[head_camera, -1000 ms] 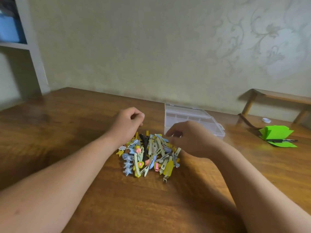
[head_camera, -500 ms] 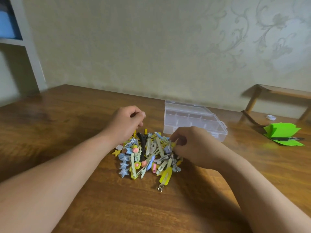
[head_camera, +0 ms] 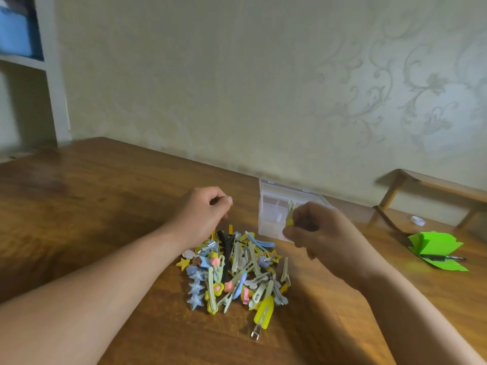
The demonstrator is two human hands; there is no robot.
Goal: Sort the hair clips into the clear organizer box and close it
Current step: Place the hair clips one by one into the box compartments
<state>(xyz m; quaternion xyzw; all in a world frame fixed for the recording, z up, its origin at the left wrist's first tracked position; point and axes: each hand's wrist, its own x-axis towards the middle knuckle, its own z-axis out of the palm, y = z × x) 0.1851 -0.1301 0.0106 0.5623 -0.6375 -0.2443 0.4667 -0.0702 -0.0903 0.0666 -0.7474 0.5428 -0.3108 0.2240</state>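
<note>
Low in the middle of the frame, on the brown wooden table (head_camera: 92, 206), a loose heap of hair clips (head_camera: 237, 270): pale green, blue, yellow and pink, tangled over one another. At the heap's lower edge, a large yellow clip (head_camera: 263, 310) with a bare metal end pointing down-frame; along its left edge, a blue star-studded clip (head_camera: 196, 288); near its top, a black clip (head_camera: 226, 239). Just above and right of the heap, the clear organizer box (head_camera: 271, 206), blurred, dividers faintly seen through the plastic; lid up or down not to be told from here. Right hand (head_camera: 324, 233) in front of the box's right part, thumb and fingertips pinching one pale yellow-green clip (head_camera: 290, 213), held roughly upright against the box face. Left hand (head_camera: 205, 214) over the heap's upper left, fingers curled into the palm with thumb against the forefinger; anything between them too small or hidden to tell. Both bare forearms reaching in from the bottom corners. Far right: a folded bright green paper (head_camera: 434, 246) with a dark pen-like thing (head_camera: 442, 258) lying across it, a small white cap (head_camera: 417, 220) just above, a low wooden stand (head_camera: 434, 184) against the patterned wall. Upper left: a white shelf (head_camera: 52, 75) with something blue (head_camera: 15, 35) on it.
</note>
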